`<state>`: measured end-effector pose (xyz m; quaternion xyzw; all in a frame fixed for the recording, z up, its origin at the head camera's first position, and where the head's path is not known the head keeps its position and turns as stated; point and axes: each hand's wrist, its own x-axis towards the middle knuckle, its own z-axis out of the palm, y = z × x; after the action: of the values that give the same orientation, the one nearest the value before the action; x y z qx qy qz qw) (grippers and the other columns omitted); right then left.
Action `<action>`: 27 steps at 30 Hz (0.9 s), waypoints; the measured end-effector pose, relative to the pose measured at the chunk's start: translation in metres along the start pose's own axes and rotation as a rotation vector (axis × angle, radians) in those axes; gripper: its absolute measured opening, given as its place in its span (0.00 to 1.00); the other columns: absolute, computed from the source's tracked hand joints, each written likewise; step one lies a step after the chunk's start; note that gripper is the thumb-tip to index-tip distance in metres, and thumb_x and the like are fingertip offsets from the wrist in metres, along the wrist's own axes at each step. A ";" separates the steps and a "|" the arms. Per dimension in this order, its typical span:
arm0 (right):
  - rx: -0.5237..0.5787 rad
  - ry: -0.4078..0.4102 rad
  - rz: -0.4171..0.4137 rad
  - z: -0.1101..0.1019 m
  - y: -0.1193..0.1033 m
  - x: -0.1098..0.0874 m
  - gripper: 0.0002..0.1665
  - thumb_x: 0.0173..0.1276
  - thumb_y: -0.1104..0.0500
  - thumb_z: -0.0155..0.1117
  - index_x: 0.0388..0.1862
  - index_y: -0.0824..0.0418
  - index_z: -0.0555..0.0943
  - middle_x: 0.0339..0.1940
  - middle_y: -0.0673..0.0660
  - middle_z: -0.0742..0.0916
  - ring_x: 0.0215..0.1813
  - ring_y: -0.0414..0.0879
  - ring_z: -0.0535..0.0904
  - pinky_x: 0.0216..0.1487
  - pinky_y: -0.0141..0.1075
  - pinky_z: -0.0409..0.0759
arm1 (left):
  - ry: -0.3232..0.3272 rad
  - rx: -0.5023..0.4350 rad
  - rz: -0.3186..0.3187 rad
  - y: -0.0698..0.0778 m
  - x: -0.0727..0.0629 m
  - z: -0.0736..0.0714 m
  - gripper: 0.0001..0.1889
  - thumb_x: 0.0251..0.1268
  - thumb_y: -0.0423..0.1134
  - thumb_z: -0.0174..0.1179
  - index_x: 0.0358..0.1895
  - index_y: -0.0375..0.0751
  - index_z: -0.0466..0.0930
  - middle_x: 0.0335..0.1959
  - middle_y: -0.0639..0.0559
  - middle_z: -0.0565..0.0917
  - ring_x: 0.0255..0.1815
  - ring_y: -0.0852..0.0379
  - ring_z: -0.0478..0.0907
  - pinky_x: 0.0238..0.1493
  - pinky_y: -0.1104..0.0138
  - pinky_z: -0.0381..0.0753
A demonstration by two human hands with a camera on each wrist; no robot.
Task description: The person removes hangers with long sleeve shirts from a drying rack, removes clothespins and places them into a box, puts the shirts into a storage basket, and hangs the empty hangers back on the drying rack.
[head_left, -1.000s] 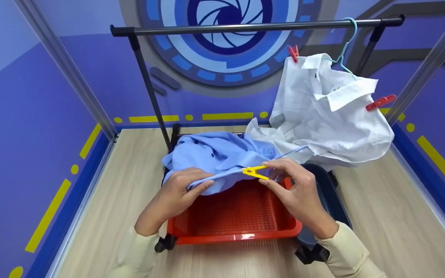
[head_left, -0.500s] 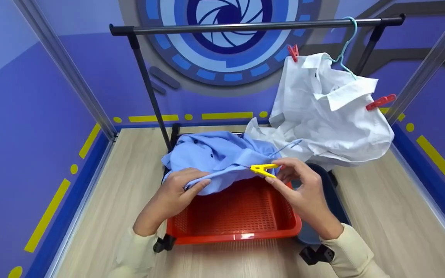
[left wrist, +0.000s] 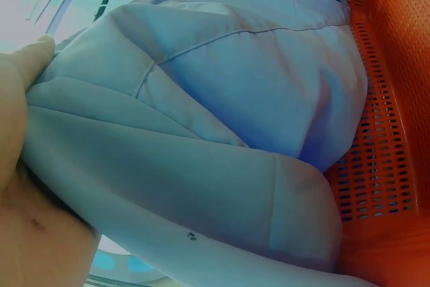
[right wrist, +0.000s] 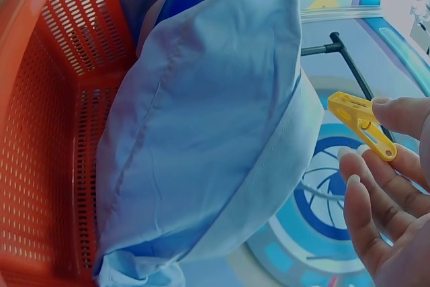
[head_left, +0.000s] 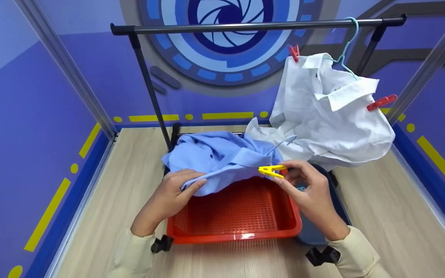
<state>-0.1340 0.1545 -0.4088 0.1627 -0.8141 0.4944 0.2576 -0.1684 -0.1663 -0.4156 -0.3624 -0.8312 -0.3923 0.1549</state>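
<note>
Blue shirt (head_left: 218, 154) across the red basket (head_left: 207, 238), yellow clothespin (head_left: 270, 170) between finger and thumb

The wooden tabletop (head_left: 101, 197) carries a black clothes rack (head_left: 222, 27), its bar spanning the far side. At the far right a white shirt (head_left: 330, 123) droops from the bar on a teal hanger (head_left: 345, 46). The perforated red basket sits near the middle; the blue shirt lies bunched across its far part, and the lattice of the basket's floor shows on the near side. How far the cloth reaches down inside is hard to tell. A light blue hanger (head_left: 281, 144) pokes out at the shirt's right. Right of the basket is a dark blue basin (head_left: 310, 229), partly hidden; a small teal thing inside shows too little to identify.

The hands are apart. The left hand (head_left: 172, 193) pinches the shirt's near left edge, thumb uppermost. The right hand (head_left: 309, 185) squeezes the yellow clothespin's handles, its tip pointing left, just beside the cloth. Two red clothespins (head_left: 294, 53) grip the white shirt's shoulders.
</note>
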 end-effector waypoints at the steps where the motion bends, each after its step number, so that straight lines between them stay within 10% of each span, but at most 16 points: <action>1: -0.003 0.005 0.006 -0.001 0.002 0.000 0.21 0.52 0.71 0.74 0.46 0.64 0.81 0.35 0.53 0.83 0.31 0.37 0.79 0.33 0.23 0.78 | -0.001 -0.002 -0.005 0.000 0.000 0.000 0.09 0.65 0.36 0.61 0.45 0.44 0.86 0.37 0.54 0.88 0.36 0.60 0.80 0.39 0.66 0.81; 27: -0.035 0.043 0.116 -0.016 0.016 -0.004 0.20 0.54 0.71 0.72 0.46 0.70 0.80 0.34 0.58 0.85 0.29 0.35 0.79 0.33 0.21 0.77 | -0.019 0.014 -0.115 -0.001 -0.008 -0.002 0.10 0.67 0.39 0.60 0.48 0.44 0.86 0.43 0.54 0.88 0.44 0.59 0.83 0.48 0.61 0.83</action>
<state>-0.1348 0.1760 -0.4169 0.1003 -0.8249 0.4976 0.2488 -0.1639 -0.1722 -0.4197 -0.3166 -0.8547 -0.3913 0.1266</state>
